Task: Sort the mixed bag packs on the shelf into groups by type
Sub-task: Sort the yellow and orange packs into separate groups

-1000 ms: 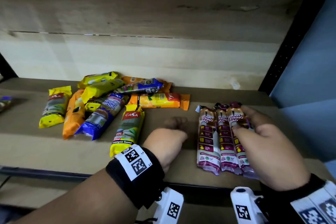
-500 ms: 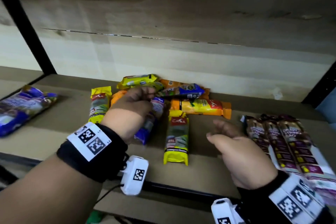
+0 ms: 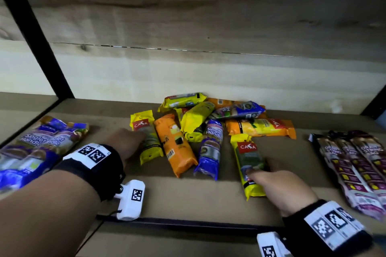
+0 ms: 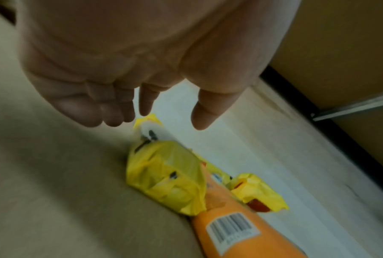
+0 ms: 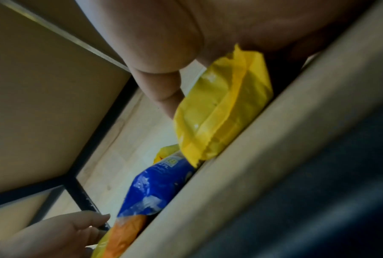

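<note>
Mixed packs lie in a pile (image 3: 194, 117) at the back of the shelf. My right hand (image 3: 261, 170) grips a yellow CASA pack (image 3: 247, 152) lying in front of the pile, thumb on top and fingers along its right side. The right wrist view shows that yellow pack (image 5: 221, 108) under my right hand (image 5: 186, 69). My left hand (image 3: 135, 137) reaches with straight fingers to another yellow CASA pack (image 3: 146, 142) at the pile's left and holds nothing. In the left wrist view, my left hand (image 4: 163, 122) hovers just above this yellow pack (image 4: 163, 174).
Blue Singlet Handle packs (image 3: 31, 148) are grouped at the far left, and three maroon drawstring-bag packs (image 3: 355, 162) at the right. An orange pack (image 3: 177, 146) and a blue pack (image 3: 211, 148) lie between my hands. A black frame post (image 3: 37, 37) stands at the left.
My left hand has left the middle of the pile, opened and moved to the left yellow pack. My right hand has come forward and taken hold of the front yellow pack.
</note>
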